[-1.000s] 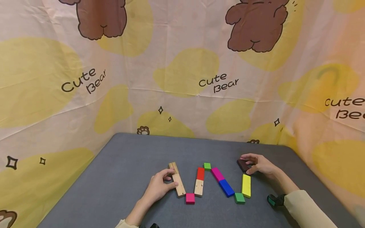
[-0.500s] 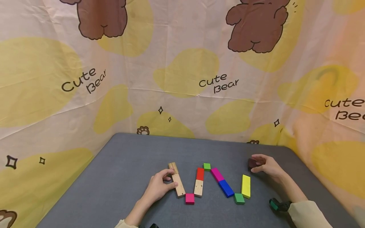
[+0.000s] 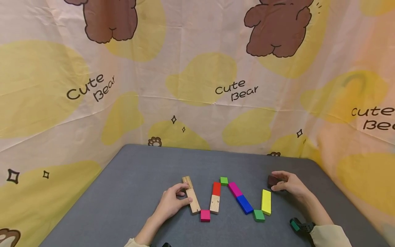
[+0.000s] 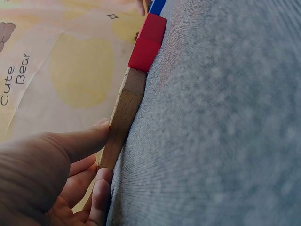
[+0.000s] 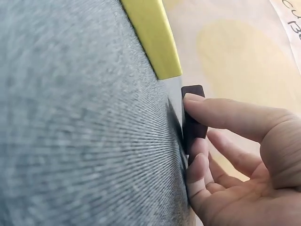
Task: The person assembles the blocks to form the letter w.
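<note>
Left hand [image 3: 171, 203] rests on the grey table [image 3: 129, 192], fingers curled round the long wood block [image 3: 191, 196]: thumb on its near edge, fingertips on the far edge, a light grip. The wood block lies flat at the left end of the zigzag row.

Right hand [image 3: 290, 184] pinches the dark block [image 3: 273, 180] between thumb and fingers. The dark block sits on the table just beyond the far end of the yellow block [image 3: 266, 201], a small gap between them; in the right wrist view the two are near but apart.

The zigzag, left to right: wood block, pink cube [image 3: 205, 215] at its near end, a second wood piece [image 3: 215, 203] with the red block [image 3: 217, 188] beyond it, small green cube [image 3: 224, 180] at the far peak, magenta block [image 3: 235, 188], blue block [image 3: 245, 203], green cube [image 3: 259, 215], yellow block. All lie flat, ends touching or nearly so.

No containers in view; blocks lie straight on the table. A bear-print cloth [image 3: 197, 79] walls in the table on three sides.
</note>
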`<state>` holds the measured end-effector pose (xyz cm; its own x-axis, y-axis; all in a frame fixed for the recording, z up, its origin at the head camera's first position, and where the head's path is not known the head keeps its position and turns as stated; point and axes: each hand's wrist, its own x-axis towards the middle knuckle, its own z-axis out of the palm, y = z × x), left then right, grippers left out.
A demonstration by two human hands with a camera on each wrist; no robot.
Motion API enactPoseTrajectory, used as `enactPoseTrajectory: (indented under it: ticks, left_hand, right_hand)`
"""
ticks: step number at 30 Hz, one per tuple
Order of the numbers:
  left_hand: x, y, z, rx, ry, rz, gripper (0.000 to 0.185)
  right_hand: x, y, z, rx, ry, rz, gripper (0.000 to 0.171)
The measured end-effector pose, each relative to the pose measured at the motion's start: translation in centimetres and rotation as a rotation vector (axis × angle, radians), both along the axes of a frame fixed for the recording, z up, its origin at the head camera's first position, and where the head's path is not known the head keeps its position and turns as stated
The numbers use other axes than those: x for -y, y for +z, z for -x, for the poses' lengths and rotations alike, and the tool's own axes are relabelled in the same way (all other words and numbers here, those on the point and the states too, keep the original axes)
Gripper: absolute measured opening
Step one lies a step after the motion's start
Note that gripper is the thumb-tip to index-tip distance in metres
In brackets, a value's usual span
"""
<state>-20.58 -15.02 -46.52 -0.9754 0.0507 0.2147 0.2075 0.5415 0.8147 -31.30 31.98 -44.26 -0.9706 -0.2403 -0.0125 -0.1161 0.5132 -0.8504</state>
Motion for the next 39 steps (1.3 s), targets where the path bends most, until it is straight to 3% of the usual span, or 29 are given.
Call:
enactPoseTrajectory:
  ticks: [39]
  left_hand:
    - [-0.03,0.21,-0.05,0.005,-0.011,-0.003,0.046]
  right_hand:
    - [0.17,-0.74,0.13,0.015,-0.023,0.066,0.063]
